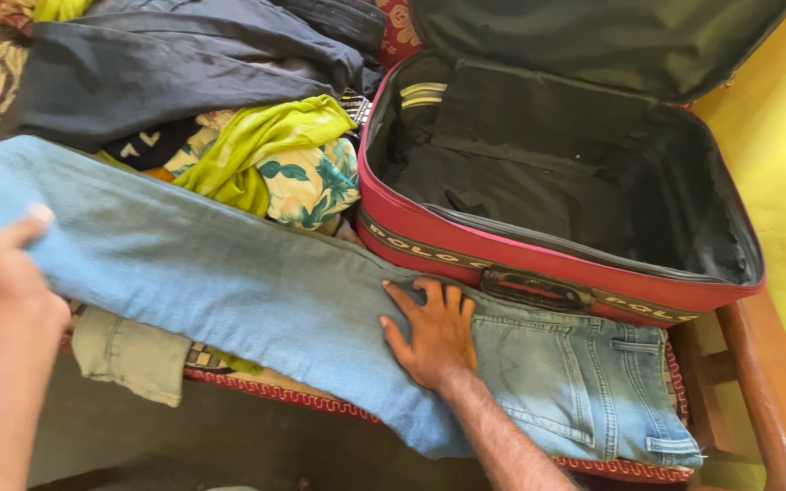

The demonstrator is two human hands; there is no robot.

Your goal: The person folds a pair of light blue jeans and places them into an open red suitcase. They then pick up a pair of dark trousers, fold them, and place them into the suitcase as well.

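Right hand [434, 332] fingers spread flat, gripping nothing, pressing the soft pale-blue jeans [229, 273] stretched long across the bed edge, left hand [6, 268] pinching the leg end, with a crumpled heap of clothes [266, 155] behind and the open red suitcase [557, 273], dark-lined, just beside.

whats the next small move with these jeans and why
Probably fold the leg end over toward the waist: the light blue denim jeans lie stretched full length, right hand pressing the middle flat, left hand gripping the leg end, beside the open red fabric suitcase.
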